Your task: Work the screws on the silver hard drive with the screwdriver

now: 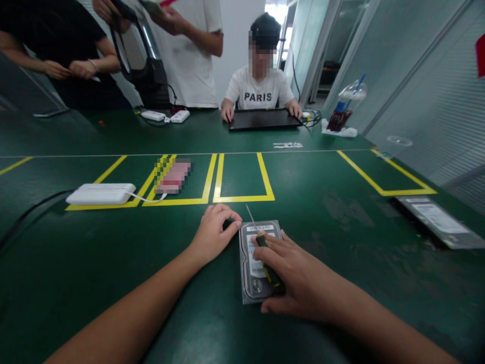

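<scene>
A hard drive [248, 290] lies label up on the green table in front of me. My right hand [291, 273] rests over its right side, the fingers curled around the dark, yellow-striped handle of a screwdriver [265, 258]. The screwdriver lies slanted above the drive, its thin shaft pointing away to the upper left, past the far edge. Beside the drive's far left corner is my left hand [216, 230], with thumb and forefinger drawn together at the tips. Whatever lies between those fingertips is too small or hidden to make out.
A second hard drive [439, 220] lies at right. Yellow tape [246, 198] outlines areas on the table. A white power bank-like box [100, 193] and a cabled phone [174, 177] are left. Across stand several people, a dark flat panel [265, 120] and a drink cup [343, 108].
</scene>
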